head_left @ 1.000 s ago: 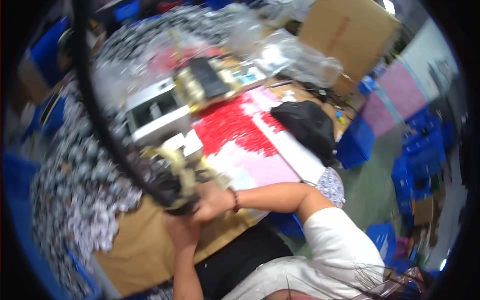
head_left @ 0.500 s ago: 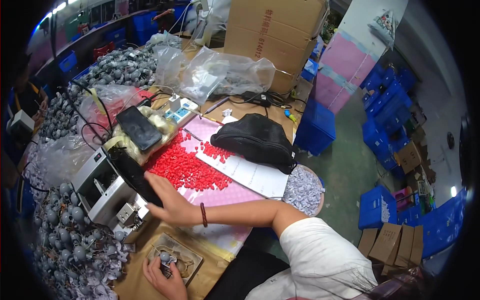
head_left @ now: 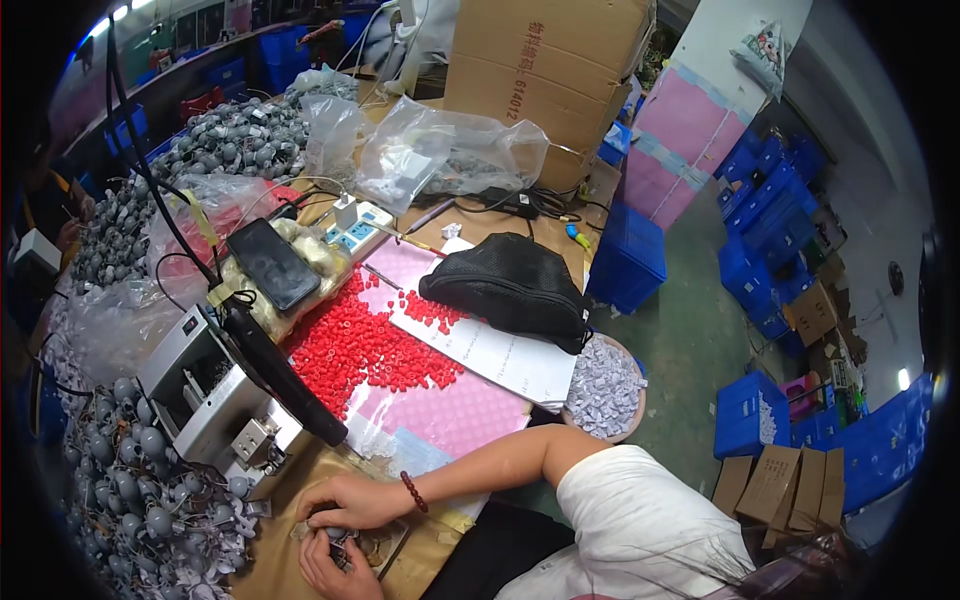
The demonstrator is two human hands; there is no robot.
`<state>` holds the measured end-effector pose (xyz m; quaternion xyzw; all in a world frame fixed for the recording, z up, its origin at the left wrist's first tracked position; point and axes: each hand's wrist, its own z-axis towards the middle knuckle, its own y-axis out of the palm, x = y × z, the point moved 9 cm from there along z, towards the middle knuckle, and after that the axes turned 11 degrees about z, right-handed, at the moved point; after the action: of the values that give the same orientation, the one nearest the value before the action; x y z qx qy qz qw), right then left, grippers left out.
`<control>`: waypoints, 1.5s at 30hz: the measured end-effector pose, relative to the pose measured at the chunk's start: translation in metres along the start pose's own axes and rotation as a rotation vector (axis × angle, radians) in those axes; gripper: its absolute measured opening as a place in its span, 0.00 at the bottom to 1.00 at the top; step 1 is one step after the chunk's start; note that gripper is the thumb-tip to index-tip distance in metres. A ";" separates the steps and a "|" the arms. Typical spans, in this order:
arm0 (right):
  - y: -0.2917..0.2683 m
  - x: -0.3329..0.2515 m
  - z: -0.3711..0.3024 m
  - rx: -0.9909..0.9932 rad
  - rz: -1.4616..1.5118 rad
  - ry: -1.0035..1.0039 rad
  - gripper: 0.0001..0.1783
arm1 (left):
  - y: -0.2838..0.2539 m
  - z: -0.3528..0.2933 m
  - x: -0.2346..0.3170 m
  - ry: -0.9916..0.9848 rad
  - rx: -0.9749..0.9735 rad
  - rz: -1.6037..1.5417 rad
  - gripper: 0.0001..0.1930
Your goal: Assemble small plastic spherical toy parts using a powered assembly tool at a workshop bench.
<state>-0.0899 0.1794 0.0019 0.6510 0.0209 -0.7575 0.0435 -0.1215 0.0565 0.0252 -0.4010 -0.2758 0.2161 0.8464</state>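
Low in the view, my left hand [head_left: 335, 570] closes its fingers round a small grey round part [head_left: 337, 534], mostly covered by both hands. Right above it, my right hand [head_left: 355, 502], with a beaded bracelet at the wrist, bends its fingers down to the same spot. Whatever those fingertips pinch is hidden. Both hands rest over a shallow tray [head_left: 395, 545], its edge showing to their right. Beyond the right hand, a long black tool [head_left: 290, 375] leans diagonally on its cord beside a white-grey machine [head_left: 215, 400] with a metal block.
Many grey round parts with wires [head_left: 130, 480] pile up at the left. Red small pieces [head_left: 370, 345] lie on a pink sheet, near a black pouch [head_left: 505, 285] and a phone [head_left: 272, 262]. A round tub of white pieces [head_left: 605, 385] stands right of the table.
My right hand has come away from the black tool and down to my left hand at the tray. The black tool now hangs free, its lower end farther right.
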 end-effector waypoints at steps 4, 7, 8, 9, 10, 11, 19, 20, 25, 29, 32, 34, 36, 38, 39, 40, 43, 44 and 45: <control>0.006 0.005 0.004 0.047 0.140 0.021 0.10 | 0.008 -0.008 -0.009 -0.026 -0.019 0.043 0.17; 0.008 0.017 0.004 0.101 0.264 0.064 0.09 | 0.008 -0.009 -0.008 -0.023 -0.027 0.094 0.17; 0.009 0.021 0.001 0.119 0.316 0.106 0.09 | 0.006 -0.007 -0.003 -0.059 -0.016 0.102 0.18; 0.009 0.020 0.000 0.133 0.344 0.105 0.09 | 0.007 -0.007 -0.002 -0.055 -0.023 0.076 0.18; 0.010 0.021 0.000 0.143 0.378 0.099 0.09 | 0.006 -0.008 -0.003 -0.050 -0.030 0.058 0.18; 0.010 0.021 0.000 0.156 0.412 0.095 0.09 | 0.007 -0.009 -0.004 -0.045 -0.037 0.039 0.18; 0.028 0.042 0.010 0.249 0.716 0.188 0.09 | 0.013 -0.018 -0.010 -0.007 0.098 0.070 0.14; 0.027 0.041 0.008 0.249 0.770 0.246 0.10 | 0.014 -0.017 -0.010 -0.009 0.087 0.072 0.14; 0.027 0.042 0.009 0.275 0.855 0.302 0.10 | 0.015 -0.016 -0.011 -0.013 0.092 0.108 0.13; 0.029 0.050 0.010 0.288 0.847 0.292 0.10 | 0.015 -0.014 -0.012 0.001 0.135 0.101 0.12; 0.030 0.054 0.009 0.331 0.837 0.266 0.09 | 0.012 -0.010 -0.010 0.002 0.131 0.107 0.12; 0.029 0.054 0.008 0.357 0.839 0.265 0.08 | 0.012 -0.010 -0.008 0.004 0.131 0.110 0.12; 0.026 0.051 0.004 0.367 0.843 0.287 0.08 | 0.013 -0.010 -0.005 0.010 0.129 0.111 0.13; 0.027 0.060 0.002 0.382 0.862 0.275 0.09 | 0.015 -0.009 0.002 0.014 0.122 0.090 0.13; 0.026 0.064 -0.001 0.388 0.869 0.273 0.10 | 0.016 -0.011 0.004 0.004 0.115 0.074 0.14; 0.026 0.062 0.001 0.378 0.871 0.300 0.11 | 0.013 -0.013 0.003 -0.007 0.114 0.072 0.15; 0.027 0.054 0.007 0.350 0.931 0.341 0.13 | 0.010 -0.026 0.005 -0.047 0.033 0.027 0.17; 0.029 0.053 0.010 0.340 0.934 0.321 0.13 | 0.007 -0.034 0.009 -0.076 -0.014 -0.007 0.18; 0.025 0.051 0.011 0.331 0.930 0.309 0.13 | 0.004 -0.039 0.013 -0.103 -0.048 -0.038 0.18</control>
<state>-0.1064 0.1511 -0.0463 0.6937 -0.3849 -0.5463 0.2686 -0.0871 0.0450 0.0049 -0.4044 -0.3316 0.2136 0.8252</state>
